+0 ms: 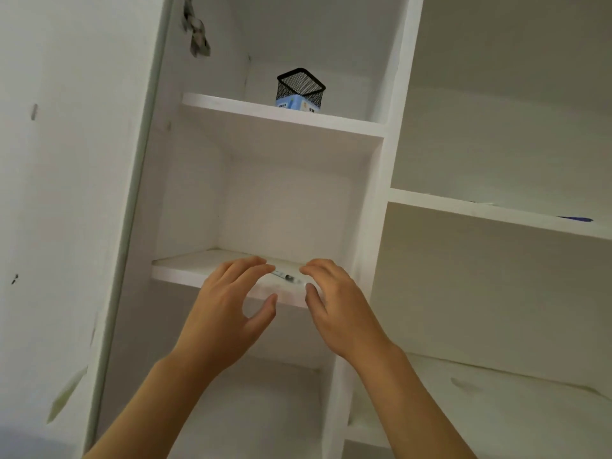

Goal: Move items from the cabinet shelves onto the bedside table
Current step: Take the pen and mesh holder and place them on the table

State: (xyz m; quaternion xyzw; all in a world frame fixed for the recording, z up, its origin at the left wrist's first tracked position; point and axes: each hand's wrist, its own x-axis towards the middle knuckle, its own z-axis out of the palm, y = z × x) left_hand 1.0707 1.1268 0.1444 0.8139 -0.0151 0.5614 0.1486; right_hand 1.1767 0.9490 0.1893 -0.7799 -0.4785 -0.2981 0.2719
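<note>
Over the middle shelf [185, 266], left hand [228, 309] and right hand [334, 306] spread and loosely curved, grasping nothing; between them on that shelf, thin pen-like item [287, 277], likely flanked for a two-sided pickup; above that shelf, mesh holder [300, 89] untouched.
</note>
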